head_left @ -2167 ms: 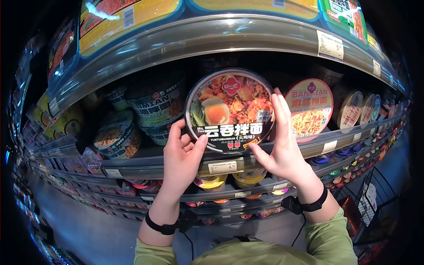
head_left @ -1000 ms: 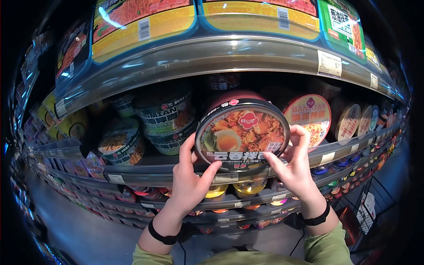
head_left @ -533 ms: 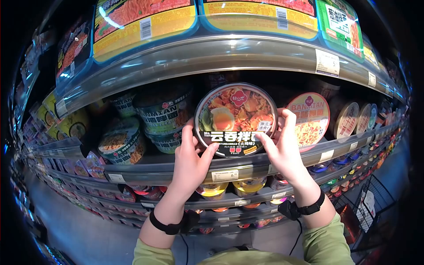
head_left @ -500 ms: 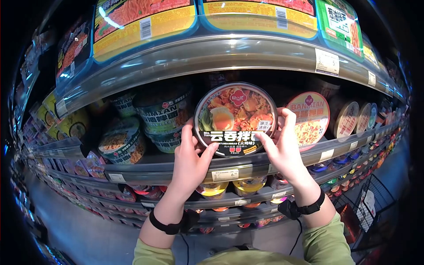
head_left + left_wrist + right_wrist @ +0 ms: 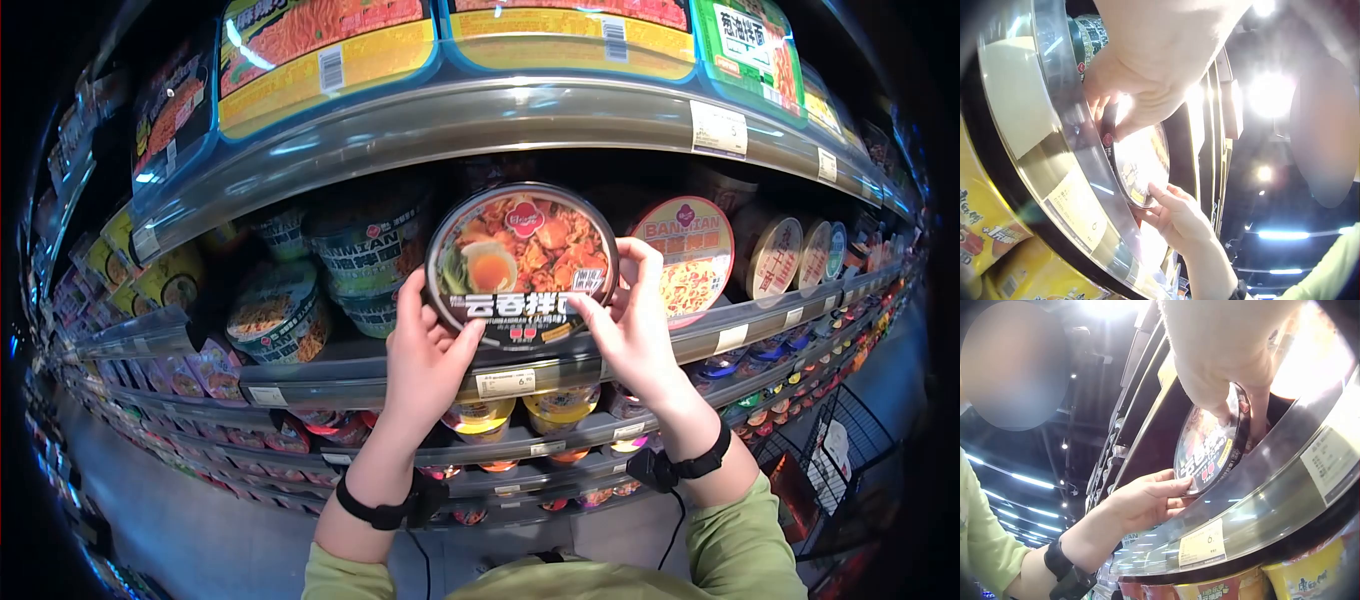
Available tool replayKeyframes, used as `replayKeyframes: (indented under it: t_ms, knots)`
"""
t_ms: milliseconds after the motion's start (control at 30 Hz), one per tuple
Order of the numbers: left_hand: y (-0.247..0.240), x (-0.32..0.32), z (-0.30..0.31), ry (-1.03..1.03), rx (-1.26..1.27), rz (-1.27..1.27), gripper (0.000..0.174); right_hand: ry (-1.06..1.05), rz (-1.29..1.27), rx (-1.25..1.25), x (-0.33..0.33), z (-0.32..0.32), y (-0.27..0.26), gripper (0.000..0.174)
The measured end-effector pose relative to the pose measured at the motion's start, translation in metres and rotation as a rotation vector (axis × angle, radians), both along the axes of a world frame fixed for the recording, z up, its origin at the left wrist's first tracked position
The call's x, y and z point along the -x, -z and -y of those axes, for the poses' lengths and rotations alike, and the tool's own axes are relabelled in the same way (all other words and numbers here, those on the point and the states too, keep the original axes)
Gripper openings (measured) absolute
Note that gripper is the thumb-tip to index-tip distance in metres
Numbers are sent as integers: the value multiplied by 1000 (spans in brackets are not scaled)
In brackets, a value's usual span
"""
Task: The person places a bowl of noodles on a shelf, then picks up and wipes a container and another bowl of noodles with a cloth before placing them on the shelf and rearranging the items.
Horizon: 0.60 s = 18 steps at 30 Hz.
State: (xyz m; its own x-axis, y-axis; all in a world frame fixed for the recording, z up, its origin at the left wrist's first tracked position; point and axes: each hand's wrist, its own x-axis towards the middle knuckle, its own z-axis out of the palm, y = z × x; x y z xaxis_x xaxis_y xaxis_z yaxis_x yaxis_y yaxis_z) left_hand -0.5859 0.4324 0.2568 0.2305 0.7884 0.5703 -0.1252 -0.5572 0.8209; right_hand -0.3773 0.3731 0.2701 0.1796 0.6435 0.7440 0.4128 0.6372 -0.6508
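Observation:
A round instant noodle bowl with a black rim faces me, its lid showing an egg and red noodles. My left hand grips the lower left edge, thumb on the front and fingers behind. On the lower right, my right hand pinches the rim, its thumb over the lid's print. The bowl is held just in front of the shelf edge. In the left wrist view, glare washes out part of the lid. The right wrist view shows the lid's lower print between both hands.
Behind stand stacked green noodle bowls on the left and a pink-rimmed bowl on the right. An upper shelf edge juts out above. Price tags line the shelf rail. A black wire basket is at lower right.
The right fingers, straight along the bowl's side at first, now curl round its rim. The bowl tipped back, then its lid turned to face me again; lately it shifted slightly left.

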Motion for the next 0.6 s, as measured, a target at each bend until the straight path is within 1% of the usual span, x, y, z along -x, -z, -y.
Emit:
replayKeyframes:
  t_ms: [33, 100, 133, 167, 233, 267, 300, 367, 400, 433, 500, 533, 567, 600]
  knots:
    - [-3, 4, 8, 8, 36, 6, 71, -24, -4, -20, 3, 6, -2, 59]
    - [-9, 13, 23, 113, 87, 176, 69, -89, -27, -56, 8, 18, -3, 61]
    - [-16, 24, 34, 86, 190, 124, 65, -137, -13, -100, 8, 18, 0, 63]
    - [-20, 30, 43, 86, 209, 154, 60, -103, 85, -54, 3, 21, 5, 63]
    - [-15, 46, 47, 181, 202, 183, 61, -232, -27, 50, 14, 31, 0, 63]
    - [-10, 52, 48, 186, 204, 176, 61, -244, 42, 93, 14, 32, -2, 62]
    - [-5, 57, 49, 149, 219, 174, 62, -298, -12, 172, 18, 34, -5, 59]
    - [1, 68, 56, 113, 235, 169, 64, -309, 100, 256, 18, 37, -17, 49]
    - [-1, 74, 64, 63, 282, 149, 65, -330, 48, 241, 16, 33, -20, 33]
    - [-2, 79, 69, 13, 325, 129, 66, -205, 125, 100, 12, 19, -15, 24]
    - [2, 86, 72, 1, 280, 155, 65, 33, 402, -85, 2, -3, -22, 21]
    - [3, 89, 73, 2, 268, 190, 66, 166, 486, -92, 3, -13, -23, 23]
    - [3, 92, 74, 1, 256, 223, 66, 163, 485, -91, 4, -24, -24, 23]
    - [1, 94, 76, -7, 281, 209, 67, 281, 641, -142, 5, -35, -23, 23]
